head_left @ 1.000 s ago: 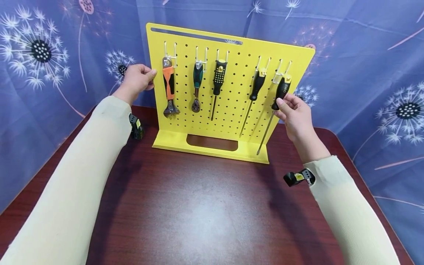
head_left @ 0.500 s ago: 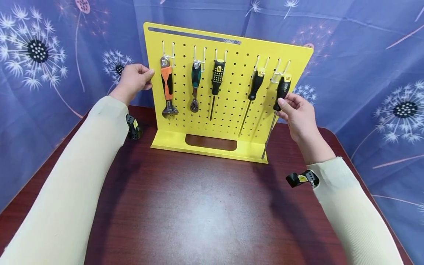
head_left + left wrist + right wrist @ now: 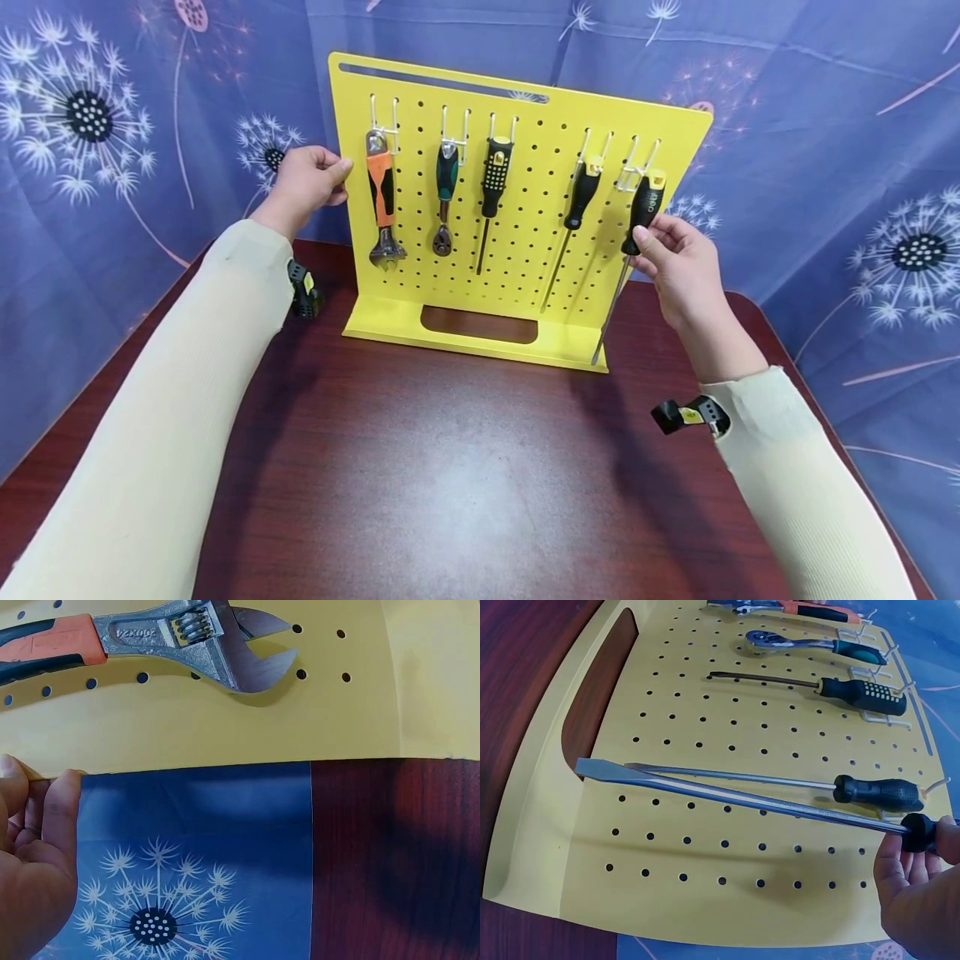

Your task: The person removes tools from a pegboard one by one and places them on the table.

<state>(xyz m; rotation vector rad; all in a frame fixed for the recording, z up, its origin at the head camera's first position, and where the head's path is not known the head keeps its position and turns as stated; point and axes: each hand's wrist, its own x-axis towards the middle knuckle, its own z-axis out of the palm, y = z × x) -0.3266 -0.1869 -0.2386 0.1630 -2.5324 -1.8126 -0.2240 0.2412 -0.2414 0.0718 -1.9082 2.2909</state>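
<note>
My right hand holds a flat-blade screwdriver by the lower end of its black, yellow-capped handle. Its long blade hangs down, tip low, in front of the right side of a yellow pegboard. In the right wrist view the screwdriver's shaft stands off the board, passing over part of another hung screwdriver. Whether the handle's cap touches the white hook behind it, I cannot tell. My left hand pinches the board's left edge; in the left wrist view its fingers meet that edge.
On hooks hang an orange-and-black adjustable wrench, a green-handled ratchet wrench, a dotted-handle screwdriver and another black screwdriver. The board stands on a dark red table. Blue dandelion-print cloth surrounds it.
The right hand has shifted slightly right and down with the screwdriver, whose tip has swung right and lower. The left hand stays at the board's edge.
</note>
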